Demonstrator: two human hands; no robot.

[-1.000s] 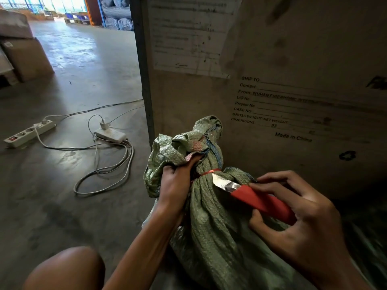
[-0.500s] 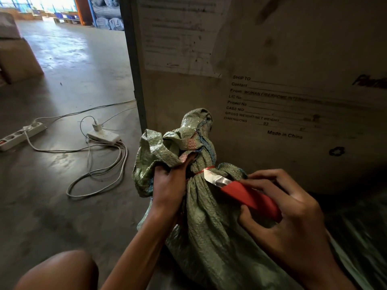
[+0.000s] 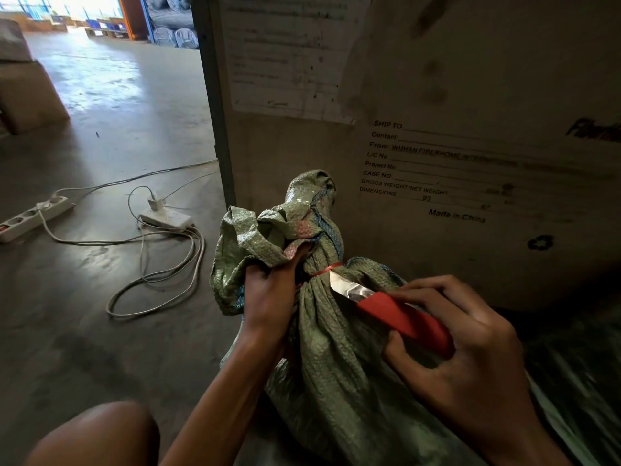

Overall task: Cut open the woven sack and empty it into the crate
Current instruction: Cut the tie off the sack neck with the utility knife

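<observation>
**A:** Sack [image 3: 336, 358] sits upright on the floor [image 3: 100, 297], against the big printed carton [image 3: 470, 230]. Neck bunched, tied off with a red tie [image 3: 324, 271]. No crate I can identify in view.

**B:** Hands?

**A:** Left hand [image 3: 268, 294] has a closed grip on the gathered neck, right beside the tie. Right hand [image 3: 470, 358] is closed round the red knife [image 3: 400, 314], blade [image 3: 346, 287] out, tip touching the tie on its right side.

**B:** So the step is cutting the tie, not slitting the weave.

**A:** My read too. To do it well: get the edge under the tie, then pull up and outward, away from the left fingers [image 3: 295, 260]. They're close to the blade line.

**B:** Risk?

**A:** If the tie parts suddenly the blade probably jumps. Short strokes, light pressure. I'd slide the left grip a bit higher up the neck and keep tension on it so the tie stands proud of the fabric.

**B:** Sack contents?

**A:** Can't tell, it's closed. Keep the neck held once the tie goes, or it may slump and spill on the floor.
</observation>
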